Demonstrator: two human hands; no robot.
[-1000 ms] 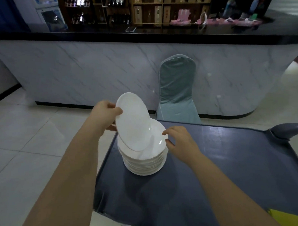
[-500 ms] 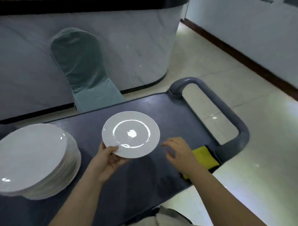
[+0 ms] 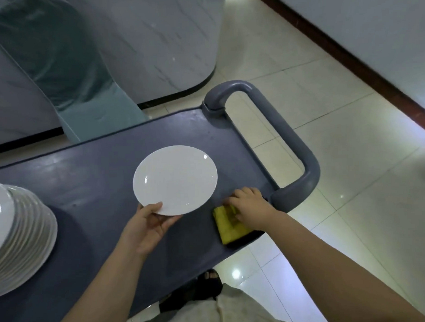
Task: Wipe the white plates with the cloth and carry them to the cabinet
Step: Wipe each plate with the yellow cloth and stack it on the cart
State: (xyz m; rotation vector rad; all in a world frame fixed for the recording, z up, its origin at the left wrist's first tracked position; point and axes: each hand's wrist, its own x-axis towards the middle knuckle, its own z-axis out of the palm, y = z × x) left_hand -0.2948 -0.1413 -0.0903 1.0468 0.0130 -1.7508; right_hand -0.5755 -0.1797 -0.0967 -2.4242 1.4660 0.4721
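Clothing [image 3: 212,315] in a pale fabric and a dark sandal [image 3: 208,281] show just off the near edge of the grey cart [image 3: 91,179]. Both bare forearms reach in over that edge. Above the middle of the cart's top, the left hand [image 3: 148,223] holds one white plate [image 3: 174,180] by its near rim, thumb on top and fingers underneath. The plate is face up and clear of the cart's surface. At the cart's near right corner lies the yellow cloth [image 3: 227,229], folded flat. The right hand [image 3: 250,207] rests on its far part with fingers bent down onto it; whether they actually pinch it I cannot tell. On the cart's left end stands a stack of white plates [image 3: 28,239], partly cut off by the frame. A grey loop handle [image 3: 290,143] juts from the cart's right end, just beyond the right hand. Past the cart's far edge stands a chair in a teal cover [image 3: 66,69], backed by a marble-patterned counter [image 3: 166,42]. Pale floor tiles [image 3: 351,156] spread off the cart's right end.
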